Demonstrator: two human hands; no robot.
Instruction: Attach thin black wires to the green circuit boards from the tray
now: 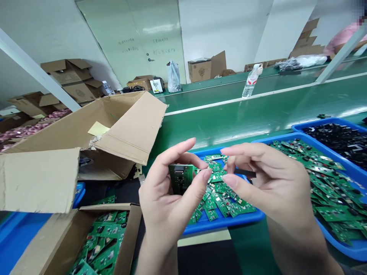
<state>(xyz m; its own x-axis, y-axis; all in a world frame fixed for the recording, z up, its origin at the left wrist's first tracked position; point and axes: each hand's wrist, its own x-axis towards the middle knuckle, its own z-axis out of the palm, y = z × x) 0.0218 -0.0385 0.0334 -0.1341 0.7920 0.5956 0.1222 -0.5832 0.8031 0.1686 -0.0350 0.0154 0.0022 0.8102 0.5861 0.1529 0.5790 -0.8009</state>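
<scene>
Over the blue tray [223, 226] on the green worktop [229, 126], the left hand [169, 202] pinches a green circuit board [180, 177], the right hand [275, 187] grips a black strip [245, 173], and a slipped grip could drop either onto the loose boards [220, 200].

Green circuit board and black strip, held near each other

The small green circuit board [180, 178] stands upright in the left grip [169, 194], its face mostly dark, with a metal connector at the top edge. The thin black strip [245, 173] lies nearly level, pinched in the right grip [275, 183], one end hidden by the fingers, not touching the board.
</scene>
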